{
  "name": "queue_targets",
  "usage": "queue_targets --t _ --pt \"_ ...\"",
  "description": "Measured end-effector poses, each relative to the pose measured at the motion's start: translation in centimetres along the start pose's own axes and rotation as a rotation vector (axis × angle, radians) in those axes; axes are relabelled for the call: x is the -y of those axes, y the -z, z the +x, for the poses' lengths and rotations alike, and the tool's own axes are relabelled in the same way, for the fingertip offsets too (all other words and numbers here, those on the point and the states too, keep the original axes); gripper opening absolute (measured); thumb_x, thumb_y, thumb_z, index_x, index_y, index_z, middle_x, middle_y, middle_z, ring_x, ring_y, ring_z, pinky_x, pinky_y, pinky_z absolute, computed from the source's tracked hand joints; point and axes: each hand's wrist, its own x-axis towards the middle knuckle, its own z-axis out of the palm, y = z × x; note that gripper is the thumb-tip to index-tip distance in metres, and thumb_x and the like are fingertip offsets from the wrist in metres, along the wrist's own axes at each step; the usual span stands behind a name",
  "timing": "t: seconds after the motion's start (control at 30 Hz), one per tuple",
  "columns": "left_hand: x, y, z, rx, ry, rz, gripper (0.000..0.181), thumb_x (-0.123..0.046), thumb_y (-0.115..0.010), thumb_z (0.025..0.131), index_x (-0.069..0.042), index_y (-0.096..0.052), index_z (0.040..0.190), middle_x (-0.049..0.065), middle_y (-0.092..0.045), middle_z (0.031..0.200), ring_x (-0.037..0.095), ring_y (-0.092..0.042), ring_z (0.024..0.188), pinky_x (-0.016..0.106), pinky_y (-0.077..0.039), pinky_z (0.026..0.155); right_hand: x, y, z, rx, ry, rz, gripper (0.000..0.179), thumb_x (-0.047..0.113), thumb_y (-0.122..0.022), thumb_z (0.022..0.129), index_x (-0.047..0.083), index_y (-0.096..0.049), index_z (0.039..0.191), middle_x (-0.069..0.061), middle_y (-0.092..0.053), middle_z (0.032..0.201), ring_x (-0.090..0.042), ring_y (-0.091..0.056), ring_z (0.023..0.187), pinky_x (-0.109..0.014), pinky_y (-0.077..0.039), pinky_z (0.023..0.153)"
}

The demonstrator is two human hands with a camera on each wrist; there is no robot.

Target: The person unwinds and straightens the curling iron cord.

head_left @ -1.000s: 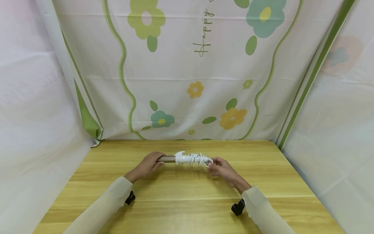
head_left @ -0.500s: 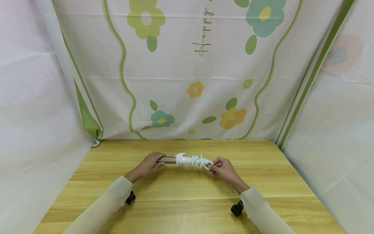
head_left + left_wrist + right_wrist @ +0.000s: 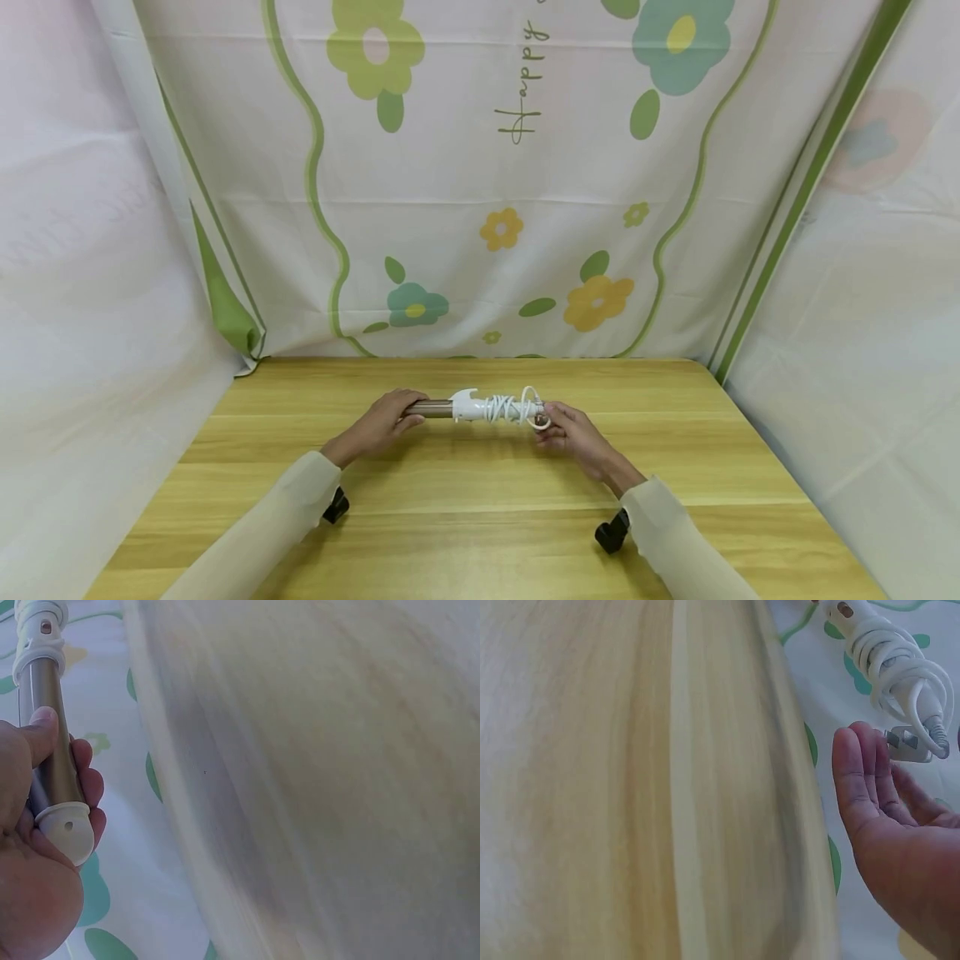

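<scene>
A curling iron (image 3: 468, 408) with a white handle and a bronze barrel (image 3: 54, 761) is held level above the table. My left hand (image 3: 381, 427) grips the barrel near its white end cap (image 3: 69, 834), thumb along the barrel and fingers curled round it. The white cord (image 3: 889, 656) is wound in several turns about the handle. A loop (image 3: 530, 393) of it stands out at the handle's end, where the two-pin plug (image 3: 910, 744) hangs. My right hand (image 3: 579, 437) is at that end, its fingers fairly straight beside the plug, fingertips right at the prongs.
The wooden table (image 3: 465, 533) lies beneath both arms. A floral cloth (image 3: 450, 167) hangs behind its far edge, with pale cloth walls at left and right. Black wrist mounts (image 3: 613, 532) sit under the sleeves.
My right fingers, pinching the cord end half a second ago, have loosened and straightened. The cord loop now stands up higher at the handle's end. My left hand keeps its grip on the curling iron.
</scene>
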Motion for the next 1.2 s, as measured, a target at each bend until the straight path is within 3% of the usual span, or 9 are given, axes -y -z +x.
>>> queue_targets --t 0.1,0.23,0.43,0.53,0.67,0.87,1.0,1.2 --pt "-0.1 0.1 -0.1 0.003 0.003 -0.006 0.033 -0.023 -0.057 0.1 -0.006 -0.057 0.129 0.008 -0.066 0.117 0.024 -0.06 0.1 0.046 -0.047 0.086 0.0 0.1 0.0 0.004 -0.01 0.005 0.055 0.049 -0.043 0.104 0.001 -0.051 0.128 -0.006 -0.061 0.1 -0.019 -0.063 0.091 -0.038 -0.057 0.084" --pt "-0.2 0.2 -0.1 0.007 0.005 -0.019 0.032 -0.022 -0.058 0.1 -0.007 -0.058 0.128 0.008 -0.066 0.117 0.022 -0.059 0.099 0.045 -0.046 0.084 -0.1 0.2 -0.1 -0.007 -0.005 0.009 0.043 0.044 -0.048 0.103 0.005 -0.051 0.123 -0.006 -0.062 0.108 -0.019 -0.065 0.098 -0.043 -0.055 0.09" --pt "0.2 -0.1 -0.1 -0.042 -0.079 -0.009 0.027 -0.015 -0.062 0.097 -0.005 -0.06 0.121 0.007 -0.067 0.108 0.017 -0.057 0.089 0.037 -0.044 0.075 -0.3 0.6 0.0 -0.011 0.029 0.007 0.038 0.035 -0.054 0.102 0.001 -0.053 0.12 -0.004 -0.06 0.113 -0.016 -0.064 0.104 -0.044 -0.049 0.1" --pt "0.2 -0.2 -0.1 -0.036 -0.088 -0.017 0.026 -0.014 -0.062 0.097 -0.005 -0.06 0.121 0.007 -0.067 0.107 0.018 -0.058 0.09 0.039 -0.046 0.076 -0.3 0.7 0.0 -0.013 0.051 0.015 0.041 0.031 -0.056 0.102 -0.002 -0.051 0.127 -0.001 -0.064 0.112 -0.014 -0.065 0.102 -0.038 -0.052 0.095" --pt "0.0 -0.1 -0.1 0.017 -0.046 -0.039 0.028 -0.018 -0.059 0.099 -0.006 -0.059 0.124 0.009 -0.067 0.114 0.024 -0.061 0.099 0.044 -0.048 0.083 -0.1 0.6 0.1 -0.019 0.088 0.018 0.046 0.026 -0.056 0.102 -0.004 -0.048 0.136 0.001 -0.067 0.111 -0.012 -0.066 0.099 -0.031 -0.055 0.086" --pt "-0.1 0.0 0.0 0.048 -0.034 -0.048 0.03 -0.02 -0.057 0.1 -0.006 -0.059 0.126 0.009 -0.066 0.116 0.025 -0.062 0.102 0.045 -0.048 0.087 0.3 0.6 0.0 -0.085 0.124 -0.019 0.043 0.025 -0.064 0.098 -0.008 -0.058 0.123 0.0 -0.071 0.098 -0.015 -0.069 0.087 -0.03 -0.058 0.076" --pt "-0.2 0.2 -0.1 0.056 -0.038 -0.053 0.028 -0.019 -0.058 0.1 -0.006 -0.06 0.125 0.008 -0.067 0.114 0.023 -0.061 0.1 0.045 -0.048 0.086 0.7 0.8 -0.2 -0.112 0.181 -0.07 0.038 0.022 -0.067 0.095 -0.011 -0.062 0.114 -0.006 -0.073 0.095 -0.017 -0.071 0.083 -0.034 -0.059 0.073" --pt "0.2 0.3 -0.4 0.055 -0.024 -0.027 0.028 -0.018 -0.058 0.1 -0.005 -0.06 0.125 0.008 -0.067 0.114 0.022 -0.061 0.099 0.044 -0.048 0.085 1.7 1.4 -0.7 -0.135 0.23 -0.234 0.036 0.022 -0.066 0.096 -0.01 -0.067 0.111 -0.023 -0.071 0.101 -0.022 -0.071 0.086 -0.038 -0.059 0.076"
